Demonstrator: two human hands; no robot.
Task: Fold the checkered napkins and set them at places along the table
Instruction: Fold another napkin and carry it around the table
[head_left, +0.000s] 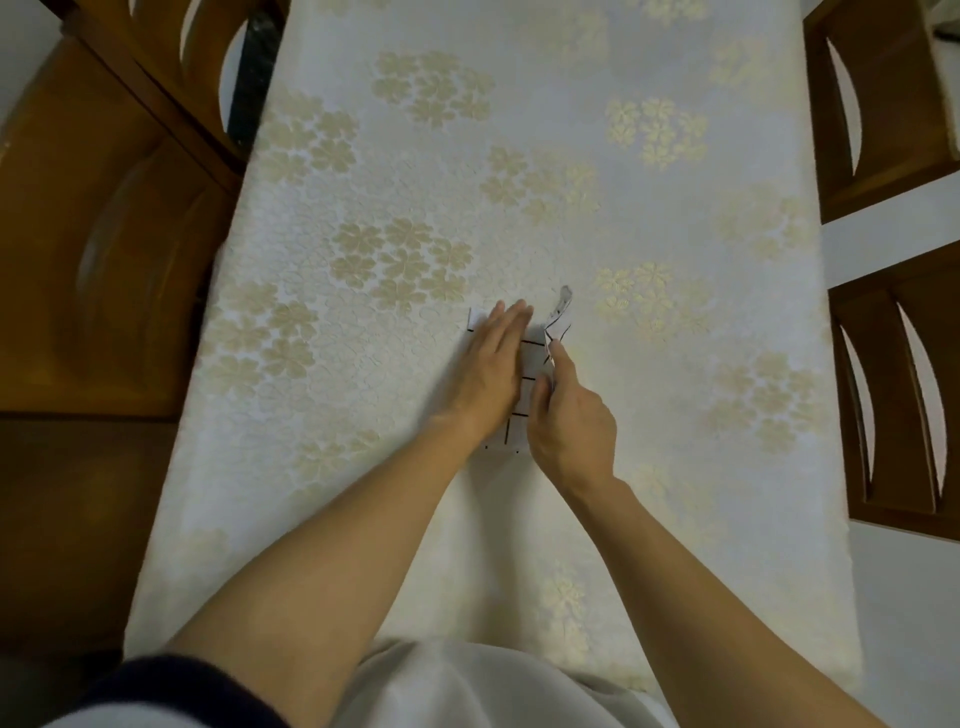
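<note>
A white napkin with thin black check lines lies in the middle of the table, partly folded into a narrow strip. My left hand rests flat on its left part with straight fingers, pressing it down. My right hand pinches the napkin's right edge between thumb and fingers and lifts it, so the far right corner stands up off the cloth. Most of the napkin is hidden under my hands.
The table wears a white cloth with pale gold flower clusters. Wooden chairs stand on the left and along the right side, with another at the far right. White floor shows between the right chairs.
</note>
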